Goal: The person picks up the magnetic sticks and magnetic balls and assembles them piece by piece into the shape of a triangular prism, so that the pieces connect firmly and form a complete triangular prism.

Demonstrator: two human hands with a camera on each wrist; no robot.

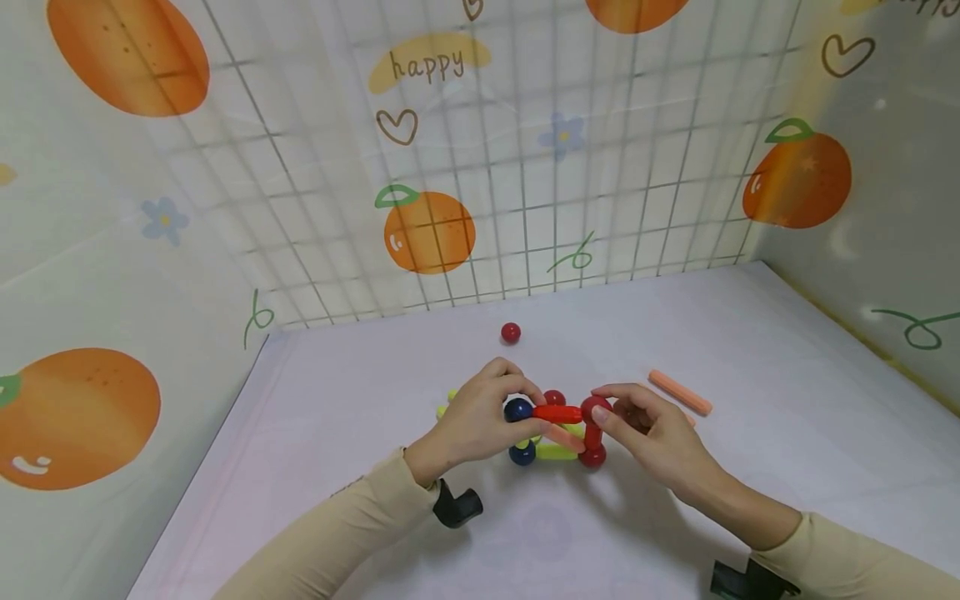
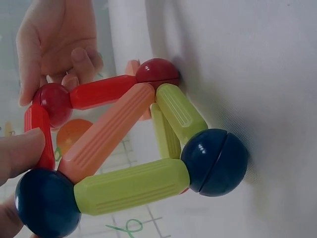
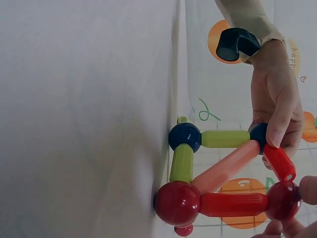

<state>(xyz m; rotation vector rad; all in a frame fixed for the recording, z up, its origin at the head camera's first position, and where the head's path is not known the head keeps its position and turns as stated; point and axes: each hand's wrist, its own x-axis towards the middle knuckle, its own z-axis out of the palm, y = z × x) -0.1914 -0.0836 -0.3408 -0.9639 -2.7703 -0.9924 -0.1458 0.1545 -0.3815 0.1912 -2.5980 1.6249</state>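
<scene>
A frame of magnetic rods and balls stands on the table between the two hands. My left hand (image 1: pixel 480 412) pinches its upper blue ball (image 2: pixel 48 203), the thumb lying on the top red rod (image 1: pixel 557 414). On the other side my right hand (image 1: pixel 660 433) holds the upper red ball (image 3: pixel 283 200) between thumb and fingers. The top rod's end is right at that red ball. Below are a lower blue ball (image 2: pixel 214 162) and a lower red ball (image 3: pixel 177 204), joined by a yellow-green rod (image 2: pixel 182 114). An orange rod (image 2: pixel 109 131) runs diagonally from lower red to upper blue.
Farther back on the table lies a loose red ball (image 1: pixel 511 333). To the right is a loose orange rod (image 1: pixel 680 392), with another piece partly hidden by the right hand. Yellow-green pieces (image 1: pixel 441 412) show behind the left hand. A patterned cloth over a grid (image 1: pixel 525 208) closes the back.
</scene>
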